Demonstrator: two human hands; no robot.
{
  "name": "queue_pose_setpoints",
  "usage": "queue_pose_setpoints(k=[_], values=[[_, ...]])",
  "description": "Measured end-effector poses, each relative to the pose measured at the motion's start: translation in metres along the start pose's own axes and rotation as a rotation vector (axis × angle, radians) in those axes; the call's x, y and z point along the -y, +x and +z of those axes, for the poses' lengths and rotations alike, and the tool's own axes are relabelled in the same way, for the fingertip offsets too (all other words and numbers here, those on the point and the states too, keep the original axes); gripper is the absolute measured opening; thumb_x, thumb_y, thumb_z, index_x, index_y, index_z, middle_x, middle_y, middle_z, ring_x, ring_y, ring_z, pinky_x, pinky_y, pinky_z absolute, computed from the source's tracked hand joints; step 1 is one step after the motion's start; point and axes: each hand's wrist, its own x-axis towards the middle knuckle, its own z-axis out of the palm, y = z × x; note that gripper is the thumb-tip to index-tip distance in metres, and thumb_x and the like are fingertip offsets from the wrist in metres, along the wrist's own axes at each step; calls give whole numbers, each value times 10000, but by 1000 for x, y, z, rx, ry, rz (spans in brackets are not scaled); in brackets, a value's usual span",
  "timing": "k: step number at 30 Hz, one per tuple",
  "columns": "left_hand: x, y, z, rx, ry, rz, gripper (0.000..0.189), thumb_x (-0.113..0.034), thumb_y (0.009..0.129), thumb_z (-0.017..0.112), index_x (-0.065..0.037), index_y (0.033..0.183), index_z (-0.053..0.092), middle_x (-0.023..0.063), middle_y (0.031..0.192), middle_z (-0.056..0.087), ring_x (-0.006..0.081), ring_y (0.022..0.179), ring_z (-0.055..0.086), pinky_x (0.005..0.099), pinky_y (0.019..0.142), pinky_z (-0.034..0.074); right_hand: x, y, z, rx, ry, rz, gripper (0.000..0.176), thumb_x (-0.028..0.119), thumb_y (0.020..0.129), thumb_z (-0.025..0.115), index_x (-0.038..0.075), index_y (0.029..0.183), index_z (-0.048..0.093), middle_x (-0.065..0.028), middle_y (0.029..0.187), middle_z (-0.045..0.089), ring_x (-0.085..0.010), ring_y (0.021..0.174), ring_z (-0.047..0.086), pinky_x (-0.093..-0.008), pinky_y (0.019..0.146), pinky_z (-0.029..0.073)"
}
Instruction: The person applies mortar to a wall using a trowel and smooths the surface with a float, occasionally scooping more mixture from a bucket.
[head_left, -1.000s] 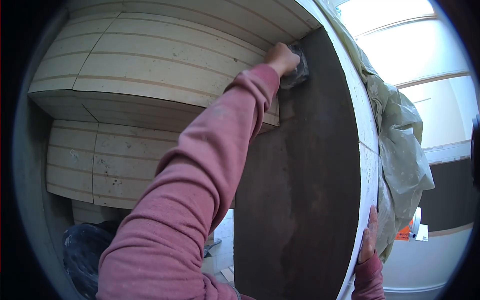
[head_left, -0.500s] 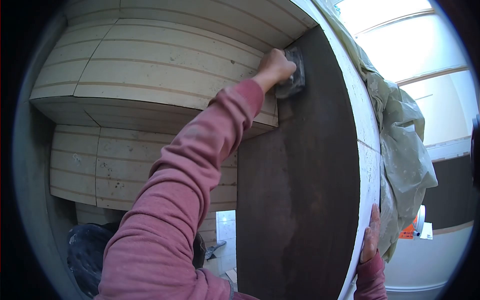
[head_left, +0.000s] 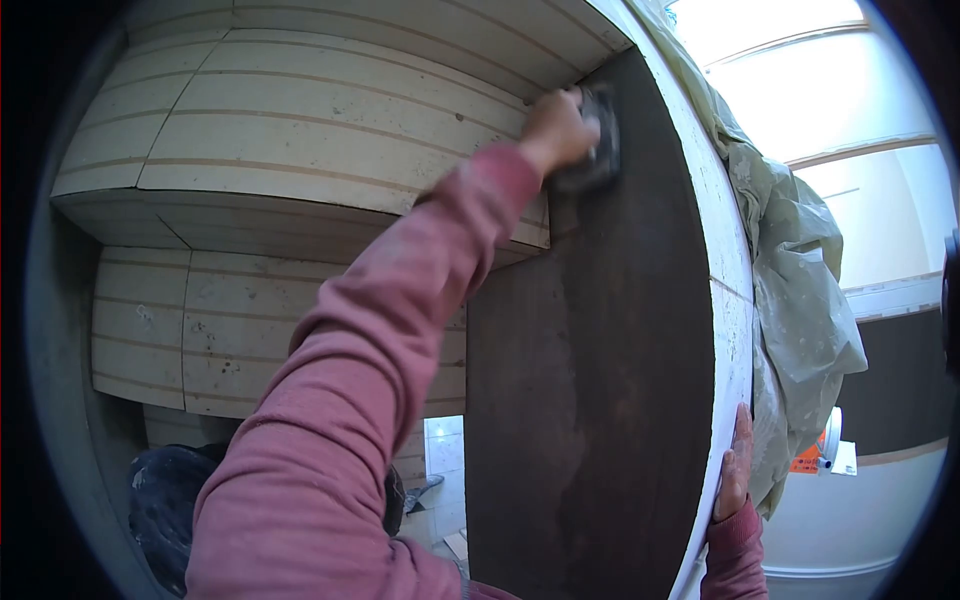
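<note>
Left hand (head_left: 557,130): upper middle of the frame, fingers curled closed on the tool; the blur keeps me from telling exactly how the thumb sits.
Dark hand tool (head_left: 607,152): just right of that hand, against the upper part of the dark panel, close to the inner corner.
Dark panel (head_left: 640,330): runs down the middle of the frame to its lower edge; its tone is uneven, with a ragged boundary between lighter and darker patches.
Right hand (head_left: 735,470): lower right, fingers straight and close together, laid along the white edge, not visibly pinching anything.
White edge (head_left: 732,320): borders the panel on its right, the draped sheet (head_left: 805,290) hanging just beyond.
Striped boards (head_left: 300,110): upper left, stepped, meeting the panel just beside the tool.
Good handling: I'd say keep the tool's face flat, the pressure even and the strokes overlapping across that ragged boundary.
Watch the corner: a tilted tool could score the panel or knock the boards, so ease off there and let the right hand steady the body.
</note>
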Motion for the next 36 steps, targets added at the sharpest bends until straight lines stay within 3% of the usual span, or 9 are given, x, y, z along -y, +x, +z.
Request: queue_pose_setpoints(k=[3, 8, 12, 18, 20, 24, 28, 32, 36], values=[[6, -44, 1, -136, 57, 244, 508, -260, 698, 608, 48, 1099, 554, 252, 946, 607, 348, 938, 587, 379, 822, 456, -1, 1, 2, -2, 5, -10, 668, 432, 877, 314, -35, 1352, 260, -178, 1403, 269, -308, 1316, 193, -381, 1070, 107], [1, 13, -5, 90, -16, -74, 544, -270, 710, 609, 43, 1148, 527, 270, 973, 595, 343, 946, 585, 377, 837, 451, -1, 2, 2, -1, -3, -22, 664, 428, 879, 313, -35, 1352, 260, -177, 1403, 269, -309, 1316, 193, -382, 1071, 107], [-8, -58, 12, -236, 94, 239, 511, -276, 695, 618, 29, 1102, 564, 248, 877, 621, 338, 884, 607, 384, 800, 470, -2, 2, 0, 1, -2, -26, 661, 425, 880, 313, -34, 1353, 259, -177, 1403, 269, -309, 1317, 192, -382, 1071, 107], [-15, -7, -1, 153, -111, -112, 533, -259, 703, 610, 20, 1149, 530, 278, 962, 584, 373, 958, 564, 398, 837, 442, -3, 4, 2, 2, -4, -37, 657, 421, 882, 312, -33, 1353, 258, -177, 1403, 269, -310, 1317, 192, -383, 1071, 106], [-26, -53, 17, -311, 5, 261, 401, -259, 719, 597, -9, 1033, 606, 214, 872, 630, 341, 864, 606, 390, 763, 476, -3, 6, 1, 2, 0, -39, 655, 419, 883, 312, -33, 1353, 258, -177, 1403, 269, -310, 1317, 192, -383, 1071, 106], [14, -52, 1, 133, -154, -37, 427, -259, 733, 596, -10, 1080, 584, 250, 914, 610, 345, 919, 586, 379, 815, 456, -5, 5, 0, -3, -5, -46, 652, 416, 884, 311, -32, 1354, 257, -176, 1404, 269, -310, 1317, 192, -383, 1071, 106], [-26, -44, 9, -177, -35, 154, 507, -223, 721, 617, 30, 1152, 528, 281, 964, 585, 348, 954, 573, 374, 820, 454, -7, 7, -1, -7, -6, -47, 649, 413, 885, 311, -32, 1354, 256, -176, 1404, 269, -310, 1318, 191, -384, 1071, 105], [-4, -116, 5, -25, -23, 129, 594, -241, 707, 629, 45, 1205, 476, 283, 992, 567, 381, 932, 568, 392, 809, 454, -10, 5, 1, -22, -13, -45, 646, 410, 887, 310, -31, 1355, 256, -176, 1404, 269, -311, 1318, 191, -384, 1071, 105], [-14, -31, 0, 29, -62, 5, 591, -196, 709, 634, 17, 1232, 463, 274, 995, 553, 370, 895, 576, 368, 797, 461, -4, 5, 1, -25, -20, -44, 637, 399, 887, 304, -31, 1355, 255, -175, 1405, 268, -312, 1318, 192, -385, 1072, 106]])
